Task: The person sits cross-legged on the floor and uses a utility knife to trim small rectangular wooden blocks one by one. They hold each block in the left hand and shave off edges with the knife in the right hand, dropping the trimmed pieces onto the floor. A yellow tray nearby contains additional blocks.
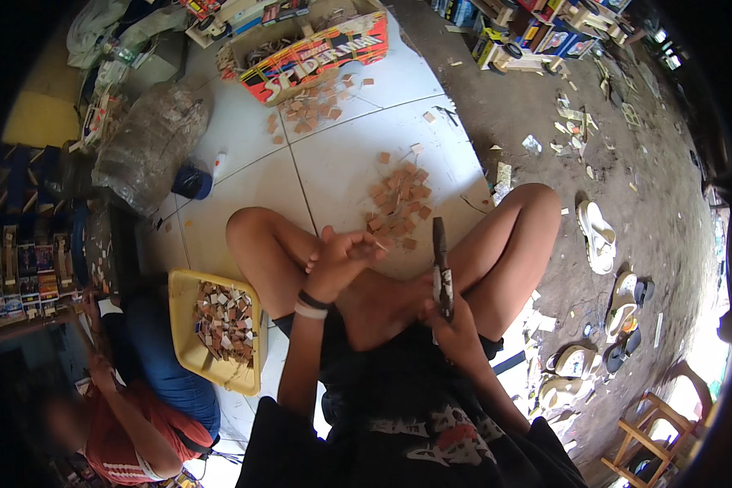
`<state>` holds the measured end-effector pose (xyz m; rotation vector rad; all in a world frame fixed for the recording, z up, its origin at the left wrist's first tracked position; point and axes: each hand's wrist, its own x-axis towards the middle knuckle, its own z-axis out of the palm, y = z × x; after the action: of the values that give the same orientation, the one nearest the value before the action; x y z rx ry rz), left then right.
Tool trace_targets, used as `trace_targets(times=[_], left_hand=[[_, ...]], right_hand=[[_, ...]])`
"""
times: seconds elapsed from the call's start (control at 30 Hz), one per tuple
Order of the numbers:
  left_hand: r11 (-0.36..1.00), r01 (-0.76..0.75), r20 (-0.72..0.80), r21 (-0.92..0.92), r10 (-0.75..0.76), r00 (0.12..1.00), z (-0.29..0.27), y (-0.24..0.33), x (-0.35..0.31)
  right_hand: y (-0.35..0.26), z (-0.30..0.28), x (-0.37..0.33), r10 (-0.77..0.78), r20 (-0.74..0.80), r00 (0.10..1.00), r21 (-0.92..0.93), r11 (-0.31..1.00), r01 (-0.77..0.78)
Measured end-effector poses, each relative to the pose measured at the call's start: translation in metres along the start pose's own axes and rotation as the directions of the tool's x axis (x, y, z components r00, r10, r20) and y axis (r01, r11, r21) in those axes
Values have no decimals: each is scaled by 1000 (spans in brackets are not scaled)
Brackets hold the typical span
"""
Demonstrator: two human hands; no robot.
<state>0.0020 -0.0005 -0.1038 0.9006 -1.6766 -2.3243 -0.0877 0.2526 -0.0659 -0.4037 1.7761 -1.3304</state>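
Observation:
My left hand (pixel 346 256), with a black and a white band at its wrist, is raised over my crossed legs. Its thumb and forefinger come together at a thin, pale bit too small to make out. In my right hand (pixel 455 329) is a dark, narrow hand tool (pixel 441 272) with pale scuffs, standing upright; its exact kind is unclear. Beyond my hands, a loose pile of small brown square pieces (pixel 398 199) lies on white floor tiles (pixel 325 171). To my left, a yellow plastic tub (pixel 259 342) holds many brown and white pieces.
More brown squares (pixel 309 110) lie before a printed cardboard box (pixel 325 61). A plastic-wrapped bundle (pixel 150 146) and dark blue cup (pixel 192 182) stand left. Another person (pixel 150 407) sits lower left. Right are sandals (pixel 597 236), a wooden stool (pixel 647 439) and wheeled wooden toys (pixel 537 41).

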Motion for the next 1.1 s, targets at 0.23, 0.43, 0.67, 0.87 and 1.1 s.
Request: trace_targets(times=[0.23, 0.43, 0.67, 0.87, 1.1], left_hand=[[718, -193, -442, 669, 592, 674, -12, 5, 96], [357, -64, -99, 932, 419, 903, 18, -24, 123], [259, -172, 17, 950, 511, 859, 30, -38, 139], [812, -206, -203, 547, 367, 908, 26, -13, 117], [914, -196, -268, -354, 101, 958, 59, 33, 28]], right_hand=[[-5, -29, -13, 115, -122, 986, 277, 958, -77], [-7, -25, -15, 123, -75, 990, 236, 967, -102], [-9, -27, -13, 111, 20, 994, 163, 980, -113], [-14, -31, -11, 74, 24, 997, 83, 994, -76], [-17, -10, -7, -86, -12, 996, 7, 996, 86]])
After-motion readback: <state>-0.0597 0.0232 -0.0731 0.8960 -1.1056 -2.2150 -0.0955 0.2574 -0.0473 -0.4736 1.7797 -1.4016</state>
